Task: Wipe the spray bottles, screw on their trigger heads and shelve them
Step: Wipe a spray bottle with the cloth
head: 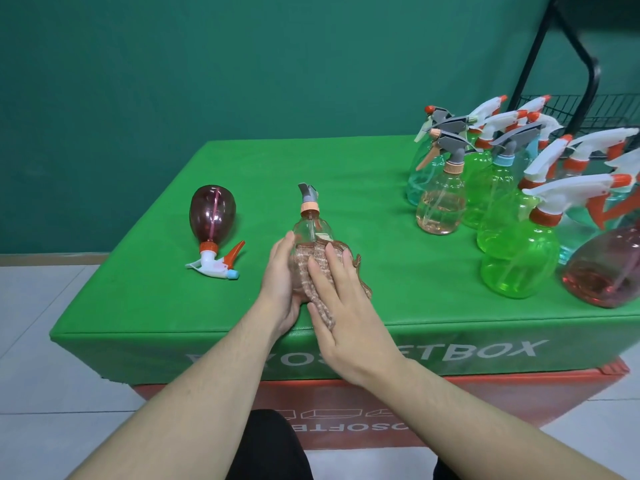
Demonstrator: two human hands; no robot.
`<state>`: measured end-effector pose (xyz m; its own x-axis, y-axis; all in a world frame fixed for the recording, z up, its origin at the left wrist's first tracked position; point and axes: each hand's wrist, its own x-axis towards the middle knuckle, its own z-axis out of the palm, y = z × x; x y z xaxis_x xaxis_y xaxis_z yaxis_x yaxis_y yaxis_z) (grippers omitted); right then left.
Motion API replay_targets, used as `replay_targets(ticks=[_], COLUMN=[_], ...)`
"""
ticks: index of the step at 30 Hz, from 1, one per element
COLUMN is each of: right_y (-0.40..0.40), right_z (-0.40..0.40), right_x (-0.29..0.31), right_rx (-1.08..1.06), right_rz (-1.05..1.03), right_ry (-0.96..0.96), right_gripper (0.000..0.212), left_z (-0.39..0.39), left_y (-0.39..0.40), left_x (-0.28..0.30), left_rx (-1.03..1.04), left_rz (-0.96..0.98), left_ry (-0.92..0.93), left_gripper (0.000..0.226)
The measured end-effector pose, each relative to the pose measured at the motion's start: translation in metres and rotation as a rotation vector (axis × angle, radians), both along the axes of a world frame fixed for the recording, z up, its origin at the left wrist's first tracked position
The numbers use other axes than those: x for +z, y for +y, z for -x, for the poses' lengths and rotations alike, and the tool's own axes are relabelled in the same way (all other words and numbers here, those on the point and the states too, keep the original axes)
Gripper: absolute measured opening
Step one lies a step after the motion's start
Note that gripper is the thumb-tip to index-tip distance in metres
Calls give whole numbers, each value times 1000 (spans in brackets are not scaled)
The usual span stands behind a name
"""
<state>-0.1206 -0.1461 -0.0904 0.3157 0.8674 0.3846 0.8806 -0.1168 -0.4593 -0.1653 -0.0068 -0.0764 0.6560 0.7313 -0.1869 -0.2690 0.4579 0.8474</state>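
Bottle (310, 233) is lying near the front of the green table (138, 299), right in front of us, with its gray head (308, 192) pointing away. We are holding it with both hands. Our left hand (282, 275) is cupping its left side, fingers gently curved along it. Our right hand (341, 306) is lying flat, fingers straight, pressing a brown cloth (313, 268) down on the bottle. The cloth is covering the lower half of the bottle and spilling out to the right.

To the left, a dark red bottle (212, 211) is lying on its side, well apart from our hands, with its white head (216, 263) pointing toward us.

At the right, many bottles (502, 202) are standing close together, green, clear, blue and pink, all with heads on. Behind them, a black wire rack (588, 109) is standing beside the table.
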Motion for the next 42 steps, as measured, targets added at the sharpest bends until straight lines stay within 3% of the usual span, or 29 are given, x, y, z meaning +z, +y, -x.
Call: replay_targets(ticks=[3, 7, 12, 22, 31, 34, 38, 42], right_y=[1, 12, 35, 75, 52, 37, 17, 3], right_z=[0, 0, -8, -35, -16, -9, -4, -2], right_x=[3, 12, 29, 68, 31, 19, 9, 1], right_rx=[-3, 5, -45, -132, -38, -17, 39, 50], right_rz=[-8, -54, -124, -70, -88, -61, -27, -19], right_ry=[6, 28, 75, 407, 121, 83, 19, -8], right_gripper=[62, 61, 62, 50, 60, 63, 63, 62], left_z=[1, 4, 7, 10, 9, 7, 6, 6], left_y=[-1, 2, -2, -2, -3, -2, 1, -1], left_x=[1, 0, 4, 9, 8, 6, 1, 2], left_rx=[-15, -101, -130, -192, -85, -64, -23, 41], left_rz=[-16, -22, -79, -78, -17, -4, 6, -6], left_ry=[6, -40, -8, 43, -16, -16, -51, -83], left_gripper=[73, 94, 51, 45, 41, 53, 90, 69])
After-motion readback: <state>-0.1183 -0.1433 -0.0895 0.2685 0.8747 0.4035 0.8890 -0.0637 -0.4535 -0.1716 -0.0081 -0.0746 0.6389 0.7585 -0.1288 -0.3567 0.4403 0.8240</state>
